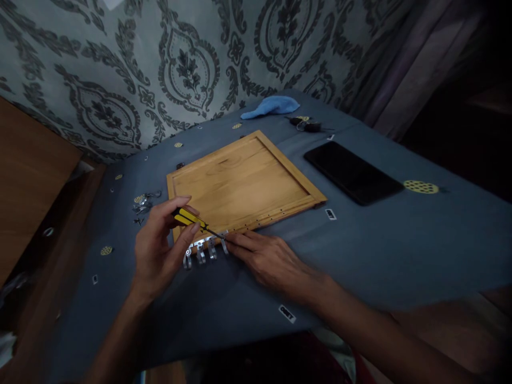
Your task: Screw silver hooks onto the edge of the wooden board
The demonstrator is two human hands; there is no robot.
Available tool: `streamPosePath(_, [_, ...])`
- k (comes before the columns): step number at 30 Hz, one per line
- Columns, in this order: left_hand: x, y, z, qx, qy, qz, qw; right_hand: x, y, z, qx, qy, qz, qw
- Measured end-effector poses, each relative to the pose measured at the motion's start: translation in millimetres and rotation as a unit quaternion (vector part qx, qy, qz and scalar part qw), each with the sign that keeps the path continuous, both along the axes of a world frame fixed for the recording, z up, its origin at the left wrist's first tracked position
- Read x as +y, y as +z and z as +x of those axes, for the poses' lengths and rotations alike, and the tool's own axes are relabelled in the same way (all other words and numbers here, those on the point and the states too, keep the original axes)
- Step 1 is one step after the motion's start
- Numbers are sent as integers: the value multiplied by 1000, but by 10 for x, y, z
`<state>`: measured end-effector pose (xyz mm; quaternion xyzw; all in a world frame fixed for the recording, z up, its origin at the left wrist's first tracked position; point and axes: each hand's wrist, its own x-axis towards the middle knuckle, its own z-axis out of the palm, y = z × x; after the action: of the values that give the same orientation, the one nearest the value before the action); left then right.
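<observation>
My left hand (160, 248) is closed around a yellow and black screwdriver (188, 217), whose shaft slants down to the right toward a metal hook. A framed wooden board (236, 184) lies flat, with a row of small holes along its near edge. Several silver metal hooks (200, 252) line the left part of that edge. My right hand (268, 258) rests at the edge, its fingertips pressed together by the rightmost hook at the screwdriver's tip. Whatever those fingertips pinch is too small to make out.
Loose metal pieces (146, 202) lie left of the board on the blue cloth-covered table (352, 256). A black phone (354, 173) is to the right. Keys (306, 125) and a blue cloth (272, 106) lie near the patterned wall.
</observation>
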<state>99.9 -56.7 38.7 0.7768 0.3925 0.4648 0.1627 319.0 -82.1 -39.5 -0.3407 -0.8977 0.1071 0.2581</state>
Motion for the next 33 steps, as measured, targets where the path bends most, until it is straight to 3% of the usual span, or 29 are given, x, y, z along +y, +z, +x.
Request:
streamPosePath(10, [-21, -6, -13, 81, 3, 65, 995, 1, -15, 0, -20, -9, 1, 1000])
streamPosePath(18, [-4, 54, 47, 170, 13, 171, 970, 2, -13, -5, 2, -5, 13, 1000])
streamPosePath(33, [-10, 141, 91, 157, -47, 104, 981, 3, -23, -7, 3, -6, 21, 1000])
